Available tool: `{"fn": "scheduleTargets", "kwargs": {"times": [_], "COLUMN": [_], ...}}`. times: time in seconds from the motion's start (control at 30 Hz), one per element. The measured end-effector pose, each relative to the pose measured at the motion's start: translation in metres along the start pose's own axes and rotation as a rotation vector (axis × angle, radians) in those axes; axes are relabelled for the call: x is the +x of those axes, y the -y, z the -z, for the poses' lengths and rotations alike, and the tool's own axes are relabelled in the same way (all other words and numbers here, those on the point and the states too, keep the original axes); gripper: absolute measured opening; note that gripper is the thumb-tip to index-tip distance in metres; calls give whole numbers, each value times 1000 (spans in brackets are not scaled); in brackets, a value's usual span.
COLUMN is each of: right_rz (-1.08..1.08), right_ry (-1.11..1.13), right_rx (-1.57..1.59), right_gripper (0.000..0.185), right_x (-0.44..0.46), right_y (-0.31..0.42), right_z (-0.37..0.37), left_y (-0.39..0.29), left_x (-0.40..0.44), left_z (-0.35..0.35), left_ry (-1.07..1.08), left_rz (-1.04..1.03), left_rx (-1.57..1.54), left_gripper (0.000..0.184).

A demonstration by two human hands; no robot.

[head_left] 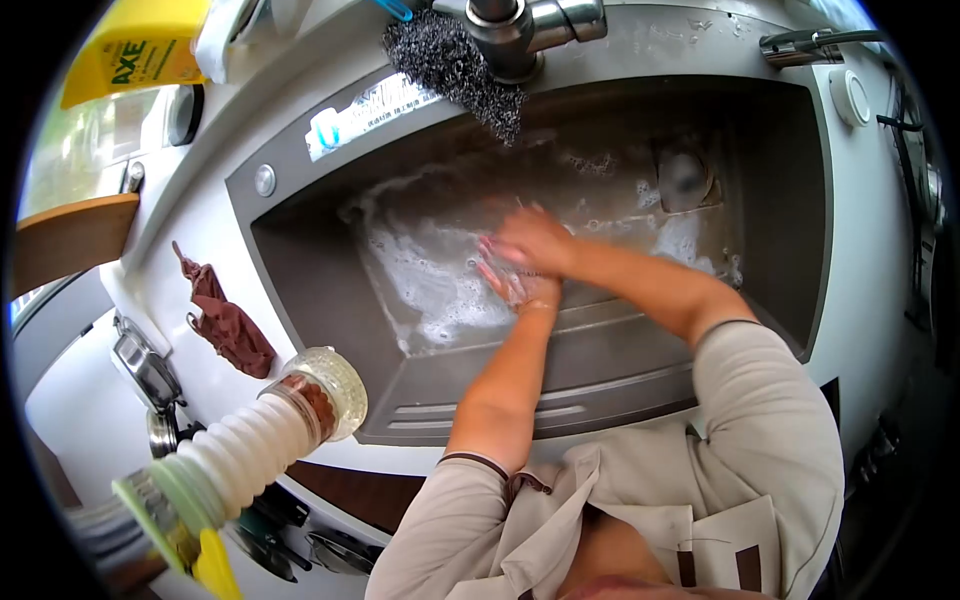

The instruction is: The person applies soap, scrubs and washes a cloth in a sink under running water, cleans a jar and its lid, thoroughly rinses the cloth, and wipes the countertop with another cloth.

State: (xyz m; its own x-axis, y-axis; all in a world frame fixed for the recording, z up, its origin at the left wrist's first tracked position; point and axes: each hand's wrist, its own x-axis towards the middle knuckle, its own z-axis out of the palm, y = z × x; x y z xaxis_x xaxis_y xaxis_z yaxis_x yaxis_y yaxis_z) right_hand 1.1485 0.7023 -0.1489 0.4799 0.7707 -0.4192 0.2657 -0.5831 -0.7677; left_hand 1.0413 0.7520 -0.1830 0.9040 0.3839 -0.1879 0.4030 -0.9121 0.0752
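Note:
Both hands are low inside the dark sink (600, 375), over soapy water with white foam (440, 300). My left hand (530, 288) reaches in from the near side, wet, with its fingers stretched out to the left and no object visible in it. Just above and against it is my right hand (537, 240), which comes from the right. Its fingers are smeared by motion, so whether they are spread or curled does not show. No held object can be made out between the hands.
A faucet (495, 40) and a dark mesh scrubber (440, 60) stand at the sink's back edge. The drain (685, 180) is at the back right. A brown cloth (230, 325) lies on the left counter. A ribbed white tube (245, 440) juts in at the lower left.

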Motion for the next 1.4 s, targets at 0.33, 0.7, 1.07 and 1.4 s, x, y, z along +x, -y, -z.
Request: {"fn": "scheduleTargets", "kwargs": {"times": [0.33, 0.7, 1.07, 1.4], "right_rz": [394, 359, 113, -131], "right_ry": [-93, -516, -464, -524], "right_rx": [-249, -216, -185, -243], "right_gripper": [28, 9, 33, 47], "right_x": [32, 39, 37, -22], "right_y": [12, -7, -3, -39], "right_z": [6, -15, 1, 37], "left_y": [4, 17, -13, 17], "left_x": [4, -8, 21, 12], "left_z": [-1, -49, 49, 23], "left_ry": [242, 274, 647, -21], "left_rz": [1, -64, -42, -375], "left_rx": [-54, 949, 70, -254], "left_gripper": [86, 78, 66, 59]}}
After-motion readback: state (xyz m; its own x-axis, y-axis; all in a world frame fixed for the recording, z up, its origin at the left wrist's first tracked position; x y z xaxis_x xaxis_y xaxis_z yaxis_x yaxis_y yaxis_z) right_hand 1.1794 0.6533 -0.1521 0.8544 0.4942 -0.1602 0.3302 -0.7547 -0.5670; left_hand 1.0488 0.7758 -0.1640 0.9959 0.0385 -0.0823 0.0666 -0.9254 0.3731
